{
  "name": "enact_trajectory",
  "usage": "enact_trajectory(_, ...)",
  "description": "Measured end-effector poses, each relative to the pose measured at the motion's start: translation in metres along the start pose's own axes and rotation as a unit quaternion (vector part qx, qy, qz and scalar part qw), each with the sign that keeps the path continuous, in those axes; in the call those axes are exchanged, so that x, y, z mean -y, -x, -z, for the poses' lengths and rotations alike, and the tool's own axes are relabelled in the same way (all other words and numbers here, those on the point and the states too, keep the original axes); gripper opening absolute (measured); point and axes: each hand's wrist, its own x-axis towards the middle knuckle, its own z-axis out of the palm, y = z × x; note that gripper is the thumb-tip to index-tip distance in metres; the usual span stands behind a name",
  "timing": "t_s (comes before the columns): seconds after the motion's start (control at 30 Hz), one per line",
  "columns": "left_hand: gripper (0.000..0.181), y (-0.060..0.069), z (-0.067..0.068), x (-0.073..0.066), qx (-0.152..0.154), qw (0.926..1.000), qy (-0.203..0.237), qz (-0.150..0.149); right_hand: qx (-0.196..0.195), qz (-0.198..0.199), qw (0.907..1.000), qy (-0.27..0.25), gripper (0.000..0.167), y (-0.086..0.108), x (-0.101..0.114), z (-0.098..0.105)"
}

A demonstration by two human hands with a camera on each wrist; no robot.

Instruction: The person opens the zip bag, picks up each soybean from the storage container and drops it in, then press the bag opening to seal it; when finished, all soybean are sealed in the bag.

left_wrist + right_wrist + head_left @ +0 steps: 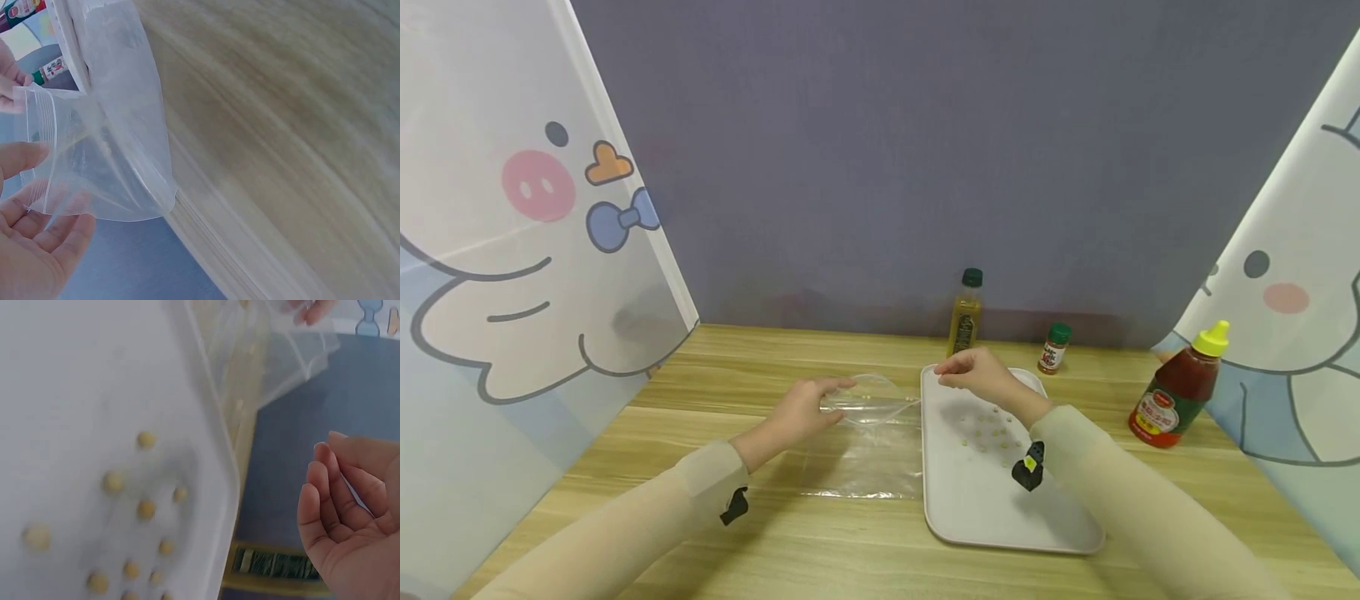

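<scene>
My left hand holds a clear zip-lock bag near its zip strip, thumb on one side and fingers on the other. The bag's mouth gapes, and a few small yellowish pieces show there. My right hand is raised over the far left part of a white tray, thumb and index fingertips together; whether something tiny is between them is hidden. Several small round, pale yellow pieces, like beans, lie scattered on the tray below that hand.
Behind the tray stand an oil bottle with a dark green cap and a small green-capped spice jar. A red sauce bottle with a yellow cap is at the right. Cartoon-printed cloths flank the wooden table.
</scene>
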Motion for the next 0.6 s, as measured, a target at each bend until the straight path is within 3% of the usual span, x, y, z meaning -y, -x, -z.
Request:
enact_trajectory(0.27, 0.047, 0.001, 0.000, 0.001, -0.004, 0.9998, -0.014, -0.012, 0.002, -0.041, 0.9972, 0.062, 0.023, 0.008, -0.030, 0.018)
enact_trajectory(0.6, 0.048, 0.004, 0.001, 0.000, 0.003, 1.0000, -0.009, 0.001, 0.035, -0.050, 0.9968, 0.052, 0.025, 0.019, -0.065, 0.040)
